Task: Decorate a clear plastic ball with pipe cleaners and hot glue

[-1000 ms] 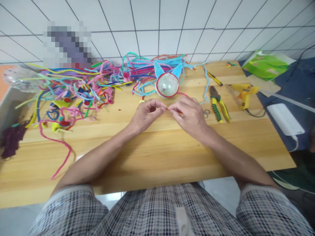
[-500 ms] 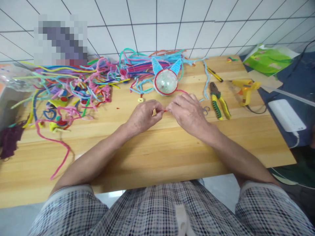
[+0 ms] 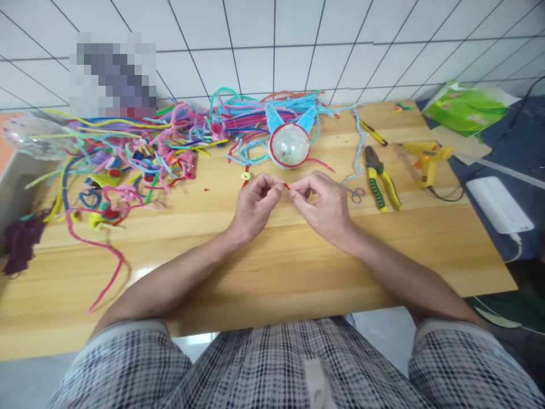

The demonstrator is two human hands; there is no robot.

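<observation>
Between my fingertips is a short piece of red pipe cleaner [image 3: 286,186], mostly hidden by the fingers. My left hand [image 3: 258,205] pinches one end, and my right hand [image 3: 320,204] pinches the other, the two hands almost touching above the table. Just beyond them stands a clear ball [image 3: 290,146] with a red rim and two light-blue fuzzy ears. A small yellow button-like disc [image 3: 245,176] with red bits lies beside my left hand. Small scissors [image 3: 356,195] rest to the right of my right hand.
Many coloured pipe cleaners [image 3: 170,133] pile up along the back and left of the wooden table [image 3: 255,284]. At right lie pliers [image 3: 378,179], a yellow cutter knife [image 3: 373,133], a glue gun [image 3: 426,162] and a white power bank [image 3: 499,204]. A tiled wall [image 3: 298,62] rises behind.
My right hand has turned, so its thumb and fingers now show more openly around the red piece. My left hand has tilted more upright. The view has shifted slightly.
</observation>
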